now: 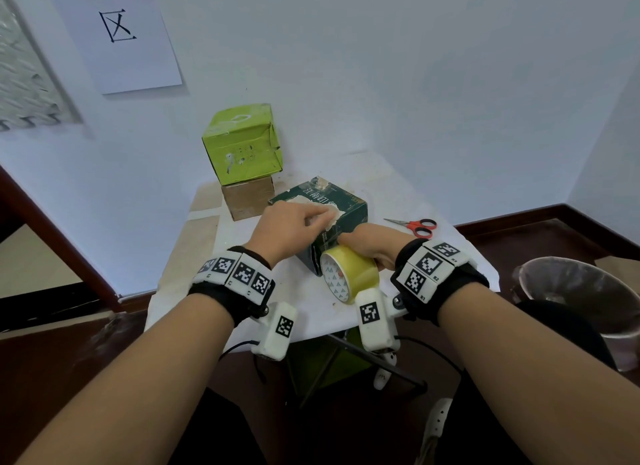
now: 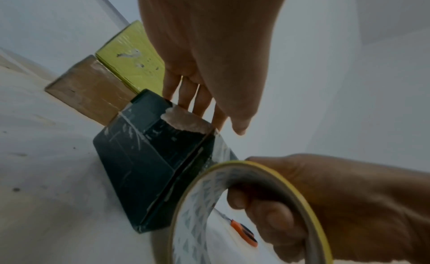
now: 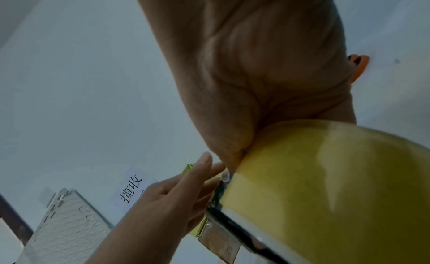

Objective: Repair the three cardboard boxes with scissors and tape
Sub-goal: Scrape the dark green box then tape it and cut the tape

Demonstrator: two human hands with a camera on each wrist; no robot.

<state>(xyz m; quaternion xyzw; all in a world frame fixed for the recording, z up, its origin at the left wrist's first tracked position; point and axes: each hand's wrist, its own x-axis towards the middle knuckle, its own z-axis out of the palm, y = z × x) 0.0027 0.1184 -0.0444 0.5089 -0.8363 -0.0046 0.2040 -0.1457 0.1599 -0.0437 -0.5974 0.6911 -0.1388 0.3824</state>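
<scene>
A dark green box (image 1: 346,210) with a torn top stands in the middle of the white table (image 1: 242,291). My left hand (image 1: 311,217) presses straight fingers (image 2: 200,102) onto the torn patch on its top. Against the box's near side, my right hand (image 1: 367,245) grips a yellow tape roll (image 1: 349,274), fingers through its core (image 2: 267,212). A clear strip of tape (image 2: 223,148) runs from the roll up to the box's top edge. Red-handled scissors (image 1: 415,225) lie shut on the table right of the box. A light green box (image 1: 242,142) sits on a brown box (image 1: 247,196) behind.
The stacked boxes stand at the table's back left, close to the wall. A lined waste bin (image 1: 581,291) stands on the floor at the right. A paper sign (image 1: 117,32) hangs on the wall. The table's front edge is near my wrists.
</scene>
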